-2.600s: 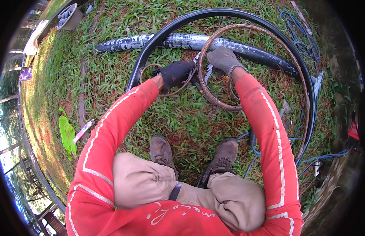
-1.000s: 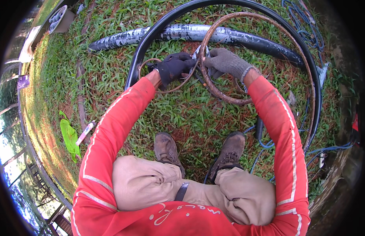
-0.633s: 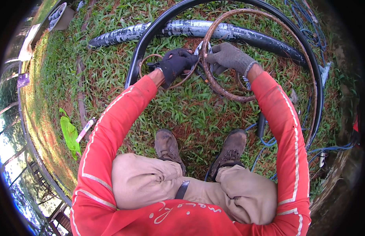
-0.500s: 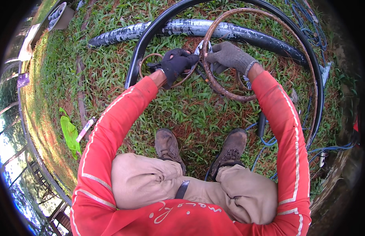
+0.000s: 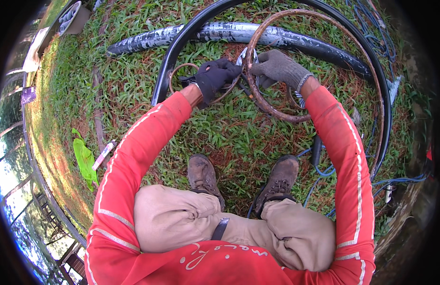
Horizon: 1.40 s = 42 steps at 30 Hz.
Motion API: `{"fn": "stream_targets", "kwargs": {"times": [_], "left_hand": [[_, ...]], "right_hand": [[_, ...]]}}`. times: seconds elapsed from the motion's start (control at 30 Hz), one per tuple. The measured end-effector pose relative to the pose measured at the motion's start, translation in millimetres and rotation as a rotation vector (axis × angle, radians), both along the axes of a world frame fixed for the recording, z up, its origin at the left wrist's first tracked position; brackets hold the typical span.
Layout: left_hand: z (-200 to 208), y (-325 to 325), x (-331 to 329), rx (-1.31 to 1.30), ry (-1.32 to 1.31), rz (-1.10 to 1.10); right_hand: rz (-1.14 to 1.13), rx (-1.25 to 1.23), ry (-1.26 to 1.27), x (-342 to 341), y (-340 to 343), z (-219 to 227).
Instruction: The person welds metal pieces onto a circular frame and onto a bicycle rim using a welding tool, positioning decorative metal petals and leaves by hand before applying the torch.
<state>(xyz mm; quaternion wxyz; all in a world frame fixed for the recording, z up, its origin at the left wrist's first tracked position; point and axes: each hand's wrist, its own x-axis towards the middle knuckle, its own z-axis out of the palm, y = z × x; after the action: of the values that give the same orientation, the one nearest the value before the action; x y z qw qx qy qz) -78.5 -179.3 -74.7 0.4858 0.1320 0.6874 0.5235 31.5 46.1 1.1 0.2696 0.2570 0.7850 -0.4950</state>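
Observation:
My left hand (image 5: 213, 80), in a black glove, is closed, its fingertips pinched together close to the copper tube. What lies in that pinch is too hidden to make out. A grey knit glove covers my right hand (image 5: 280, 69), whose fingers are closed against the copper tube (image 5: 266, 104), which bends in a large loop. A thinner copper-coloured loop (image 5: 175, 73) passes behind my left hand. Between the hands shows a piece of white crumpled material (image 5: 240, 57). A thick black hose (image 5: 167, 71) arches around and beyond both hands.
Across the grass behind the hands lies a black pipe (image 5: 229, 32) with peeling silver covering. Blue cord (image 5: 372, 35) is tangled at the far right. At left are a bright green cloth (image 5: 83, 159) and a small box (image 5: 104, 155). My boots (image 5: 205, 175) stand below the hands.
My left hand has shifted slightly to the right, toward the copper tube. The right hand stays almost in place at the tube.

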Motion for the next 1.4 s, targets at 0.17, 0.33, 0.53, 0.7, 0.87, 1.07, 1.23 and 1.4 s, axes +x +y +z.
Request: {"fn": "stream_targets", "kwargs": {"times": [0.17,0.33,0.53,0.7,0.87,1.07,1.23,1.4], "left_hand": [[10.0,3.3,-1.7,-0.092,0.012,-0.074],[11.9,4.7,-4.0,-0.132,0.03,-0.098],[2.6,0.2,-9.4,-0.133,0.04,-0.103],[-2.6,3.4,-4.7,-0.153,0.109,-0.082],[1.0,-6.2,-0.2,-0.26,0.324,-0.123],[23.5,-17.0,-8.3,-0.18,-0.01,0.242],[25.7,-1.0,-25.4,0.371,0.56,0.409],[27.0,20.9,-22.6,-0.125,0.315,-0.364]], "right_hand": [[-0.027,-0.009,-0.006,2.0,0.9,-4.0],[-0.117,0.019,-0.028,-8.0,-8.2,-3.6],[-0.027,0.272,-0.087,-29.3,-31.9,13.2],[-0.025,0.504,0.087,-30.9,-27.6,-31.8],[-0.011,0.479,0.066,-32.8,-31.8,-26.1],[0.047,0.425,0.001,-32.4,-33.3,-5.6],[0.054,0.416,-0.005,-32.1,-31.4,-3.6],[0.047,0.382,-0.006,-33.0,-31.2,-9.4]]}}
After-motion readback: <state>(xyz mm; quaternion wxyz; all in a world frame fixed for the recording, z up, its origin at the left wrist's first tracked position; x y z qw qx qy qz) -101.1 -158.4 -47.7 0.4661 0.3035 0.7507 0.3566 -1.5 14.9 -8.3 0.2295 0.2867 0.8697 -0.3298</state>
